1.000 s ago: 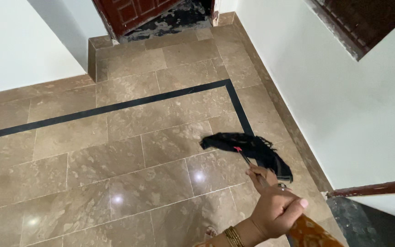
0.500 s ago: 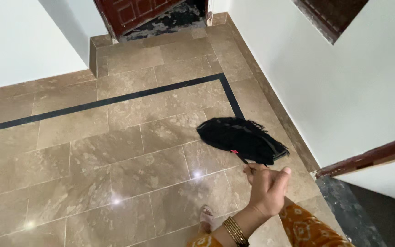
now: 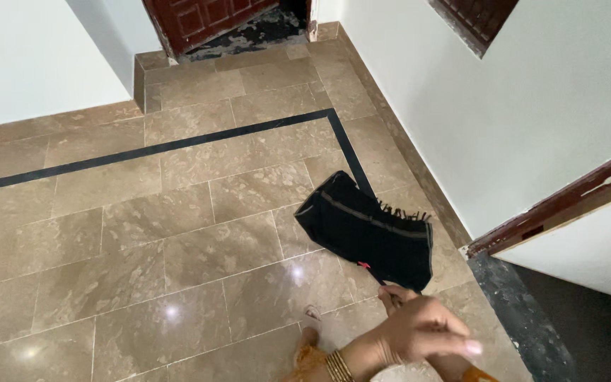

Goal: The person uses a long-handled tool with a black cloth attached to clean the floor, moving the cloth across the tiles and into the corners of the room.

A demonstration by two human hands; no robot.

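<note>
I'm looking down on a polished tan stone floor [image 3: 143, 262] with a thin black inlaid border line [image 3: 178, 145] that turns a corner near the white wall [image 3: 532, 106] on the right. A dark wooden door [image 3: 199, 18] stands at the top of the view, and a dark-framed edge [image 3: 553, 205] juts in from the right.

A black cloth mop head [image 3: 369, 230] lies spread flat on the floor, near the wall and just past the border line's corner. Its long axis runs diagonally, from the upper left down toward the lower right, with a short fringe showing along its wall-side edge. A thin handle [image 3: 385, 284] leaves its near edge and points back toward me.

My right hand [image 3: 419, 332] is closed around that handle, fingers wrapped and clamped on it, with gold bangles [image 3: 337, 366] at the wrist. I see no left hand anywhere in view. A foot in a sandal [image 3: 310, 332] shows just beside the wrist.

As I judge it, the mop head is soft, limp and light, so it will drape and drag rather than hold a shape. The stiff handle is the only sensible place to hold it, and the glossy floor should let the cloth slide easily.
</note>
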